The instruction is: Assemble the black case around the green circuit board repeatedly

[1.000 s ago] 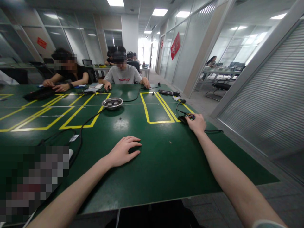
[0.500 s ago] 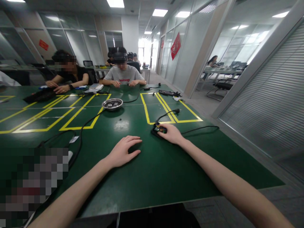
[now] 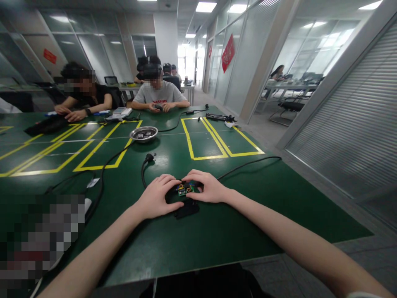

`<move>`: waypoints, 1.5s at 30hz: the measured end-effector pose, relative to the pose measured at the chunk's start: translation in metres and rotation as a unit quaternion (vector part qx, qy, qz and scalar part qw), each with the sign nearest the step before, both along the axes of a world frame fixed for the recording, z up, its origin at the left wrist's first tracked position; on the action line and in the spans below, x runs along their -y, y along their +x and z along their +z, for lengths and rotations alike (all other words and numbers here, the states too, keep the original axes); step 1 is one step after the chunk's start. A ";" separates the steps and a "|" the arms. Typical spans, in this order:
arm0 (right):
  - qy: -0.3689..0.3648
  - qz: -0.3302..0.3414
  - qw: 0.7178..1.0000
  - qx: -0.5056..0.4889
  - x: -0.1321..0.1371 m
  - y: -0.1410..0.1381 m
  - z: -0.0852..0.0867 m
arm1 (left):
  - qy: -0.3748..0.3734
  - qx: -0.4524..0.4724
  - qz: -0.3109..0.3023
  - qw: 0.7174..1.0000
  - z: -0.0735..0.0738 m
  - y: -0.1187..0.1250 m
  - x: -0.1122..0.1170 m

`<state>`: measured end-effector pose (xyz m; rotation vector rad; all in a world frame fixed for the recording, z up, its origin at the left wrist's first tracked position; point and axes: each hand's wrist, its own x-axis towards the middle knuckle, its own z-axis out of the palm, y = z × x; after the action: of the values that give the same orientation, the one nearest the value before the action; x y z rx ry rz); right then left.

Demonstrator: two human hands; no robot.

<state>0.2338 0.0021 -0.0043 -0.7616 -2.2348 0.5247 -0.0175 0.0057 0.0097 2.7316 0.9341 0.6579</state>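
Close in front of me, a small green circuit board (image 3: 182, 191) with coiled parts and coloured wires is held between both hands, just over the table. My right hand (image 3: 209, 187) pinches its right side between thumb and fingers. My left hand (image 3: 159, 198) curls round its left side, thumb low and fingers at the top; the exact contact is hidden. Below the board lies a black plastic casing piece (image 3: 187, 210). A black cord with a power plug (image 3: 150, 157) curves out beyond my left hand. Another black cable (image 3: 248, 163) runs off to the right.
The green table (image 3: 242, 240) has yellow tape outlines (image 3: 211, 157). A metal bowl (image 3: 143, 134) with small metal parts stands ahead. A black tool-like object (image 3: 220, 117) lies farther back. Two people work across the table. A pixelated object (image 3: 46, 240) is at left.
My right hand has brought the circuit board left and nearer to me, and my left hand has closed round its other side. The plug has swung from the right over to the left.
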 end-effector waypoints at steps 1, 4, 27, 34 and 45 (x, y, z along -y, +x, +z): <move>0.000 0.004 1.000 0.003 -0.003 0.005 0.002 | 0.000 -0.001 0.004 1.000 -0.001 -0.001 -0.001; 0.002 -0.018 0.999 0.046 -0.013 0.023 0.005 | -0.004 -0.010 0.020 1.000 -0.004 -0.002 -0.002; -0.009 -0.166 0.949 0.266 -0.015 0.004 0.004 | -0.064 0.012 0.020 0.998 -0.014 -0.013 -0.027; -0.009 -0.216 0.920 0.326 -0.012 -0.002 0.009 | -0.023 0.052 0.047 0.997 -0.013 -0.013 -0.031; -0.011 -0.228 0.928 0.294 -0.016 0.001 0.003 | -0.086 0.050 0.048 0.994 0.001 -0.027 -0.030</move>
<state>0.2349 0.0178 -0.0009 -1.5623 -2.4498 0.0902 -0.0444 0.0358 0.0103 2.4918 1.0517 0.6900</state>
